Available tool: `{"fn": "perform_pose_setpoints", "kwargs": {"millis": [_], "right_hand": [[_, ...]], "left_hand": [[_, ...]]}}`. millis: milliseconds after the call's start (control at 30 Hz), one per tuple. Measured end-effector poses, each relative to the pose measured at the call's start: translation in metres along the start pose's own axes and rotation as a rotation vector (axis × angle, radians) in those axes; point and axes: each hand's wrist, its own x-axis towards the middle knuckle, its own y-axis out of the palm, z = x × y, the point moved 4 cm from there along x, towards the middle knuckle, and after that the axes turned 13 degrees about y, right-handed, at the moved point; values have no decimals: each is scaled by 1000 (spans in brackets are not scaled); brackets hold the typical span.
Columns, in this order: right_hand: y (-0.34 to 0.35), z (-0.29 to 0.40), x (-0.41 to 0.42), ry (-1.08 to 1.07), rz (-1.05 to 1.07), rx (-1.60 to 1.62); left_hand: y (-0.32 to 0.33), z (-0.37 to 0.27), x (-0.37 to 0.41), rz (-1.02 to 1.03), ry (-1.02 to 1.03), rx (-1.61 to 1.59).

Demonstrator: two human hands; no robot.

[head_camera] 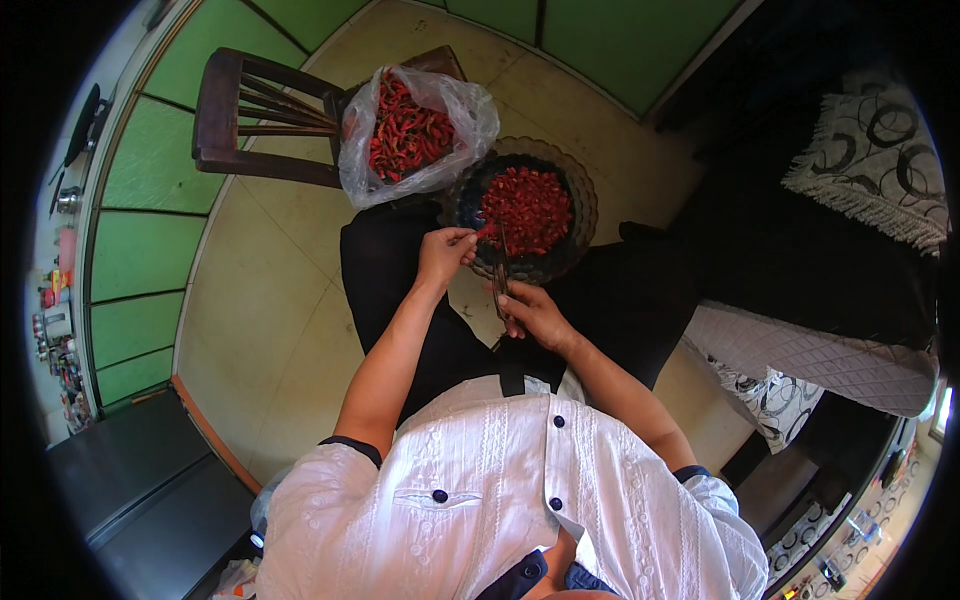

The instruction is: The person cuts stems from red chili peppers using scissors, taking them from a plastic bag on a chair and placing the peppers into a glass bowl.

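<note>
Between my knees stands a scallop-edged glass bowl (587, 187) that holds many cut pieces of red chili pepper (529, 206). My left hand (444, 253) pinches a red chili pepper (487, 231) over the bowl's near left side. A pair of scissors (501, 281) is in my right hand (531, 311), its blades pointing away from me and meeting the pepper close to my left fingertips. Whether the blades are apart or together is hard to tell. Beyond my left knee, an open clear plastic bag (471, 112) is filled with whole red chilies (412, 135).
The bag rests on a dark wooden chair (217, 112). Green cabinets (150, 255) line the left side and the far side. To the right is a dark seat with a patterned fringed cloth (874, 157). A dark grey appliance or cabinet (142, 480) stands at lower left.
</note>
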Motion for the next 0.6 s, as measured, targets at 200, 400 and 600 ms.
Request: {"fn": "perform_pose_setpoints", "kwargs": {"millis": [200, 400, 600], "right_hand": [[4, 7, -3, 15, 16, -81], [-3, -15, 6, 67, 8, -47], [4, 4, -2, -1, 12, -40]], "left_hand": [[3, -9, -2, 19, -26, -8], [3, -5, 3, 42, -25, -28], [-2, -4, 3, 9, -34, -87]]}}
